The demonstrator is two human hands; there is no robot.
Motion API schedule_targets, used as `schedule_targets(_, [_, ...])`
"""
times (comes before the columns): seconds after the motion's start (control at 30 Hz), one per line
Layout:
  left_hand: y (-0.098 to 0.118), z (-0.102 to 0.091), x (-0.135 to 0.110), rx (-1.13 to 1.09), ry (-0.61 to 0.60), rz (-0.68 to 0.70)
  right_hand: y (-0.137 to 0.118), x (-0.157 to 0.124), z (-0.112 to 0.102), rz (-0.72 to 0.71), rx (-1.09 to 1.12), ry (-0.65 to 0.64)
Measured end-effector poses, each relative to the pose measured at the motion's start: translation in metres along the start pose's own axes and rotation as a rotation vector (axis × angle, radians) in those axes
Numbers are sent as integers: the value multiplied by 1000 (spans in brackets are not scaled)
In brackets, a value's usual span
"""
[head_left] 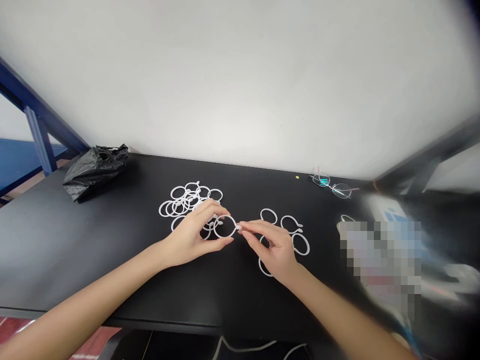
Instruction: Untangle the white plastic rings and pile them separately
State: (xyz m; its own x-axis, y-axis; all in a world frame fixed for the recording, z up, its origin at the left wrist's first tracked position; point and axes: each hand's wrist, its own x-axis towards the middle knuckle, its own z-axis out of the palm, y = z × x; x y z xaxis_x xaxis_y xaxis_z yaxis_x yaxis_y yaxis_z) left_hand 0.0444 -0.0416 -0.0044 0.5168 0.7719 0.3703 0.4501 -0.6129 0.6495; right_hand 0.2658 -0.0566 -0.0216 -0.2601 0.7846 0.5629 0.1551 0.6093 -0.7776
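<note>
Between my two hands is a white plastic ring [215, 234] with a small clasp at its right side. My left hand [191, 232] curves around the ring's left part, thumb at its lower edge and fingers at its upper edge. With thumb and forefinger, my right hand [275, 245] pinches the clasp. A pile of similar white rings [179, 207] lies behind and partly under my left hand. Several more white rings [300, 244] are spread around my right hand, some partly hidden by it.
A crumpled black plastic bag [95, 170] lies at the back left of the black table [123, 235]. Eyeglasses [332, 186] rest at the back right, near a tiny yellow bit [297, 177]. Blurred, pixelated items [382, 260] occupy the right side. A white wall [240, 90] stands behind.
</note>
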Motion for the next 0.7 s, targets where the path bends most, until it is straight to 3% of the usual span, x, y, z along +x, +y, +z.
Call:
schedule_targets(0.27, [-25,-14,6,641,44,154,1,-1,-1,34,-72,56])
schedule_targets(0.47, [-32,-20,5,793,-20,113,4,0,-3,-10,-120,78])
schedule_targets(0.7, [-34,-16,4,792,-31,117,2,2,-3,-49,-150,65])
